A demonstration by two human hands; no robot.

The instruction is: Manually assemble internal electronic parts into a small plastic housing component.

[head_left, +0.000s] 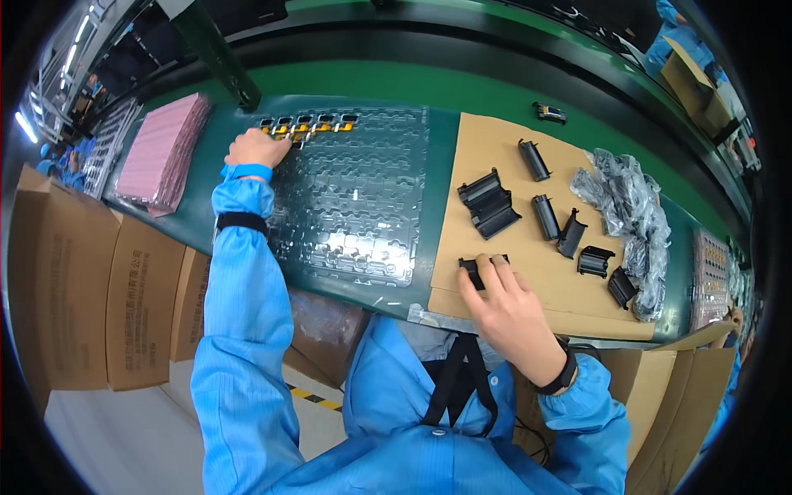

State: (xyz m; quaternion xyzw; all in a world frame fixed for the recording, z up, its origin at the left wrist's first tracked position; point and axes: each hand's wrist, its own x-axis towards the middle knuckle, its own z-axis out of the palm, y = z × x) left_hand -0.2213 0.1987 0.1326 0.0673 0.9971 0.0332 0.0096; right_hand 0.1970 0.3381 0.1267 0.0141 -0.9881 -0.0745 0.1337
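Observation:
My left hand is at the far left of a clear plastic blister tray, its fingers closed at a small dark-and-yellow electronic part beside a row of similar parts lying in the tray's far pockets. The fingertips partly hide what they grip. On a sheet of brown cardboard, my right hand has its fingers closed over a black plastic holder near the cardboard's front edge. Further along lie several more black plastic holders, among them a wide hinged-looking one and a narrow one.
Crumpled clear plastic bags lie on the cardboard's right side. A pink bubble-wrapped stack stands at the left. One small electronic part sits on the green surface beyond. Cardboard boxes flank the bench; other people are at the edges.

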